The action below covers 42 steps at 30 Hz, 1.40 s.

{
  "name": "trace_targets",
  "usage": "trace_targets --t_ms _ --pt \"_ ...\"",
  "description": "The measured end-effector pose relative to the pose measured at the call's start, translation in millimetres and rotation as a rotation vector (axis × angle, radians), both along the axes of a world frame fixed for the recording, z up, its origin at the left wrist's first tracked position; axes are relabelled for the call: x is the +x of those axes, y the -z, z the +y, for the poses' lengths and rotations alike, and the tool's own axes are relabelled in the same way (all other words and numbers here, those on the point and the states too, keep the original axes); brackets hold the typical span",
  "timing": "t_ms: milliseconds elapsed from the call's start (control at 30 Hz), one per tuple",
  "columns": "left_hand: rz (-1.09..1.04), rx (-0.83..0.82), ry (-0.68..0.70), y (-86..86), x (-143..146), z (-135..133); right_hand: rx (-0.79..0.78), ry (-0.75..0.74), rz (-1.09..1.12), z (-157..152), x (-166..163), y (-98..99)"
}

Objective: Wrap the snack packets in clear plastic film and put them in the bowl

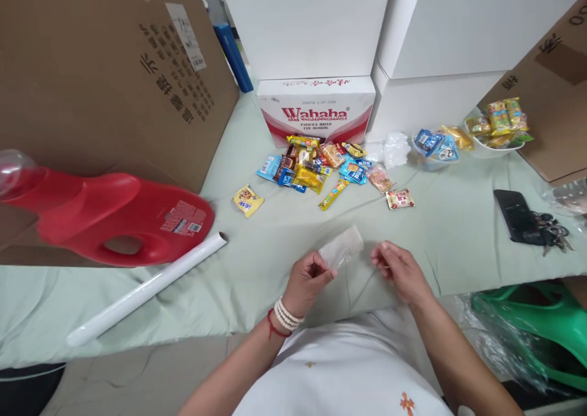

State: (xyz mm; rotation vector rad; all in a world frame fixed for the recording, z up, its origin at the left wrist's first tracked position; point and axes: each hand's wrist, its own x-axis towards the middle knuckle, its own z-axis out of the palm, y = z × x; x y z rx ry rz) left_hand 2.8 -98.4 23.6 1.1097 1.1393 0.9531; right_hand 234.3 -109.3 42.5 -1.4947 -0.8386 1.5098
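- One red jug (114, 220) lying on its side at far left, white tube (147, 287) resting just beside it.
- Snack pile (321, 165) sitting before Wahaha box (316, 107).
- Left hand (307, 281) pinching clear wrapper (342, 248) over the table edge.
- Right hand (398, 272) hovering beside the wrapper, fingers curling narrowly, holding nothing visible.
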Motion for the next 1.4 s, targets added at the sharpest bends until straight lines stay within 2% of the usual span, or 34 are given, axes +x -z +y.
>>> trace_targets --t_ms 133,233,333,533,667,733,800,833,867,900,933,1000,1033,1100,1200,1300,1400 --pt "0.314 0.390 0.110 -7.1 8.5 -3.8 -0.038 -0.220 0.133 10.2 -36.7 -11.5" --pt "0.435 0.497 0.135 -8.3 4.3 -7.1 0.013 -0.297 0.145 17.3 -49.2 -8.2" --pt "0.418 0.387 0.084 -6.5 -4.4 -9.5 0.059 -0.296 0.170 18.4 -46.8 -0.2" --pt "0.185 0.046 -0.066 -2.9 -2.7 -8.8 0.122 -0.337 0.140 10.9 -33.1 7.7" --pt "0.244 -0.003 -0.071 -0.1 -6.1 14.5 0.132 -0.337 0.155 5.2 -26.2 10.0" --pt "0.313 0.029 -0.253 -2.6 -18.3 32.6 0.122 -0.296 0.155 2.2 -21.9 11.6" --pt "0.441 0.128 -0.566 -9.2 -31.4 46.5 0.102 -0.269 0.147 -0.7 -18.9 12.3" --pt "0.505 0.205 -0.677 -13.7 -35.4 49.7 0.092 -0.267 0.140 -1.9 -18.5 12.2" --pt "0.547 0.274 -0.704 -18.3 -36.5 49.9 0.083 -0.274 0.130 -2.8 -19.1 11.6" --pt "0.561 0.319 -0.645 -22.7 -34.1 47.1 0.077 -0.287 0.117 -3.3 -20.5 10.6" --pt "0.544 0.336 -0.509 -26.1 -28.4 42.2 0.078 -0.302 0.102 -3.5 -22.7 9.4" --pt "0.451 0.279 -0.129 -29.1 -9.7 29.6 0.101 -0.329 0.073 -3.4 -27.9 6.6" --pt "0.411 0.256 0.003 -28.4 1.0 23.8 0.119 -0.339 0.061 -3.2 -30.2 5.3" --pt "0.333 0.218 0.108 -23.2 18.7 15.9 0.147 -0.350 0.040 -3.1 -32.7 3.4" --pt "0.139 0.075 0.077 -11.4 27.3 12.8 0.121 -0.330 0.012 -4.1 -29.6 3.0" --pt "-0.067 -0.142 -0.026 -1.5 18.4 12.9 0.063 -0.274 0.021 -7.6 -21.7 7.3" --pt "-0.153 -0.266 -0.141 2.3 5.4 12.7 0.026 -0.211 0.064 -13.7 -11.9 14.7"
